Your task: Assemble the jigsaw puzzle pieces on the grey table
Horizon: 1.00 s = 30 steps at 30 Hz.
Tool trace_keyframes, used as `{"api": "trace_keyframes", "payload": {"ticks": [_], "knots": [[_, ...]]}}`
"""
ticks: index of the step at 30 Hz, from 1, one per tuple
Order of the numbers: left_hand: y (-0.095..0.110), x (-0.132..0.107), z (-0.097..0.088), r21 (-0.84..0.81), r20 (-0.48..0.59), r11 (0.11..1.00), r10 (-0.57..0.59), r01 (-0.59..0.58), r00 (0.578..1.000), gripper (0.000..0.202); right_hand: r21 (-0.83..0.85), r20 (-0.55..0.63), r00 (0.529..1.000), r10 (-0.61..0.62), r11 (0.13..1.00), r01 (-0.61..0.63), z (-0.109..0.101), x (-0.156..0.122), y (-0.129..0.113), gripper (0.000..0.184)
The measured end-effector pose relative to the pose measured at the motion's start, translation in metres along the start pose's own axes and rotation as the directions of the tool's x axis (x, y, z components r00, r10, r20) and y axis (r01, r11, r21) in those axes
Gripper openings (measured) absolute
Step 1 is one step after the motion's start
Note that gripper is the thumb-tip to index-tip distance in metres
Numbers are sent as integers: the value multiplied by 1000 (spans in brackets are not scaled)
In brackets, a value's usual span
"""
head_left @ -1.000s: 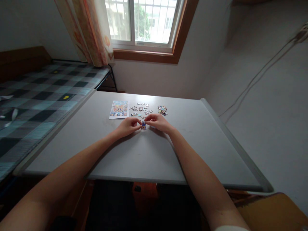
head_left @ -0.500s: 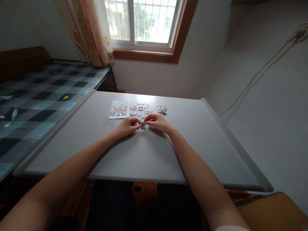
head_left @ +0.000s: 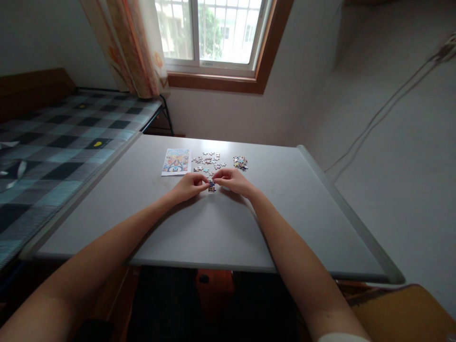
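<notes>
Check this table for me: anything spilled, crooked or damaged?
Nothing stands out. Puzzle pieces lie scattered beside the picture sheet, with a pile to their right, all on the table. They're too small to check for damage.

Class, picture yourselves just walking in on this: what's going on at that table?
A person's left hand and right hand are both at a small cluster of jigsaw pieces on a pale table, fingers close on either side; the exact grip is too small to make out. Just beyond the hands, loose pieces lie scattered, with a printed picture to their left and a heap of more pieces to their right.
</notes>
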State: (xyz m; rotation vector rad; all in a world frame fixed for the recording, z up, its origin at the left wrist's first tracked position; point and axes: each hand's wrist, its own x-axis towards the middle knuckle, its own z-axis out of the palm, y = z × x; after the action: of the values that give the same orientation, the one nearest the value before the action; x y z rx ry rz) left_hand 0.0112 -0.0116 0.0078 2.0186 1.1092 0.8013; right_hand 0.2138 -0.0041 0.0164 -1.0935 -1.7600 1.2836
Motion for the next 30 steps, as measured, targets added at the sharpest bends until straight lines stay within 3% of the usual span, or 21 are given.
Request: {"api": "trace_keyframes", "payload": {"ticks": [30], "knots": [[-2,1,0,-6,-5,1000,-24,24,1000,32,-116,121,993,-8,993,22,-1,2,13,19]]}}
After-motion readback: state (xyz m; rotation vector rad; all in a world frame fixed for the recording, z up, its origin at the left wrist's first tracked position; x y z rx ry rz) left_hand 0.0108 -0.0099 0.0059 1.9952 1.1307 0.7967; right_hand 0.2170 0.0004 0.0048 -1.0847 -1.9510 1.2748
